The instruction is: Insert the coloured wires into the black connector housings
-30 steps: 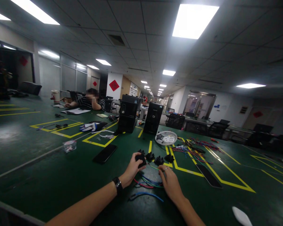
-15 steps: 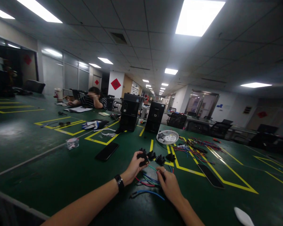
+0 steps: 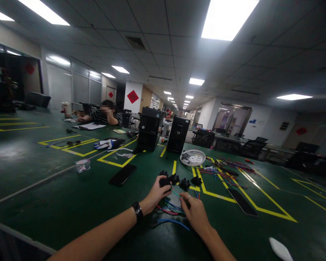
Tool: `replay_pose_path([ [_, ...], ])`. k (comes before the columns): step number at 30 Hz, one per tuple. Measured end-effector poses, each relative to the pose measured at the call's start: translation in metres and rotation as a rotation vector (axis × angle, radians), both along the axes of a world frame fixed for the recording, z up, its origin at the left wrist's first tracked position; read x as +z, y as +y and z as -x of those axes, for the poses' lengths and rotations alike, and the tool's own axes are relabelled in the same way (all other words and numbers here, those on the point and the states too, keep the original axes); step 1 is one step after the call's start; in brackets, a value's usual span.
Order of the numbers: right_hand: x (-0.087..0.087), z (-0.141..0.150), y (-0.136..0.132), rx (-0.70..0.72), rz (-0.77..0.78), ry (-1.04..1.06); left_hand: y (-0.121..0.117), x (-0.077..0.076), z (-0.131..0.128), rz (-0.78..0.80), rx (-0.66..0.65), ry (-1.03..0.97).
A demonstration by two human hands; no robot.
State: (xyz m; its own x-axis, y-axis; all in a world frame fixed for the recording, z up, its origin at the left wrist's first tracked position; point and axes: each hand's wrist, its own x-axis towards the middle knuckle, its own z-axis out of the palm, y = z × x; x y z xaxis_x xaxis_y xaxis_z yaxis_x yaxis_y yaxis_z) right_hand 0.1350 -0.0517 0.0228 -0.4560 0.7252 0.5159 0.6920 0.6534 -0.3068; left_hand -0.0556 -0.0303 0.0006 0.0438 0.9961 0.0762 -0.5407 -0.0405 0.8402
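Between the fingers and thumb of my left hand [image 3: 157,192] is a small black block-shaped part [image 3: 164,182]; its exact kind is too small to make out. My right hand [image 3: 194,210] pinches a green wire [image 3: 175,193], whose far end reaches the black part. Whether that end sits inside the part or only touches it, I cannot tell. Under and between my hands lie loose red, blue and green wires [image 3: 170,209]. A separate blue wire [image 3: 174,221] curves closer to me. Just beyond my left hand stand several similar black parts [image 3: 184,184].
A white basket [image 3: 192,158] and a heap of coloured wires [image 3: 233,168] lie beyond to the right. Dark phones, one left [image 3: 123,175] and one right [image 3: 242,202], flank my hands. Two black computer towers [image 3: 150,129] stand behind. A person [image 3: 107,115] sits across the table.
My left hand has turned the black part slightly, so another side of it faces me. The right hand stays almost in place, still pinching the green wire.
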Motion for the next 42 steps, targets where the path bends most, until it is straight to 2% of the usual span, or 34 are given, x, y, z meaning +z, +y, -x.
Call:
replay_pose_path([
  [5, 0.002, 0.003, -0.004, 0.098, -0.044, -0.044, -0.006, 0.003, -0.002, -0.106, 0.070, 0.190],
  [10, 0.002, 0.007, -0.009, 0.164, -0.002, -0.077, -0.013, 0.013, -0.005, -0.099, 0.061, 0.187],
  [15, 0.000, 0.007, -0.010, 0.120, 0.023, -0.021, -0.014, 0.016, -0.004, -0.091, 0.061, 0.220],
  [21, -0.001, 0.009, -0.010, 0.091, 0.067, -0.010, -0.011, 0.013, -0.001, -0.257, 0.136, 0.361],
  [26, -0.003, 0.010, -0.011, 0.092, 0.085, -0.012, -0.013, 0.015, 0.000, -0.342, 0.131, 0.380],
  [30, -0.003, 0.009, -0.010, 0.082, 0.083, -0.025, -0.013, 0.015, 0.000, -0.343, 0.125, 0.352],
  [34, -0.001, 0.008, -0.009, 0.073, 0.080, -0.015, -0.012, 0.014, 0.000, -0.265, 0.098, 0.355],
  [37, -0.001, 0.008, -0.008, 0.051, 0.093, -0.010, -0.015, 0.017, 0.001, -0.295, 0.159, 0.489],
  [40, -0.001, 0.008, -0.008, 0.042, 0.107, -0.024, -0.021, 0.022, 0.004, -0.446, 0.288, 0.695],
  [42, -0.001, 0.008, -0.009, 0.047, 0.111, -0.035, -0.024, 0.025, 0.005, -0.514, 0.327, 0.772],
])
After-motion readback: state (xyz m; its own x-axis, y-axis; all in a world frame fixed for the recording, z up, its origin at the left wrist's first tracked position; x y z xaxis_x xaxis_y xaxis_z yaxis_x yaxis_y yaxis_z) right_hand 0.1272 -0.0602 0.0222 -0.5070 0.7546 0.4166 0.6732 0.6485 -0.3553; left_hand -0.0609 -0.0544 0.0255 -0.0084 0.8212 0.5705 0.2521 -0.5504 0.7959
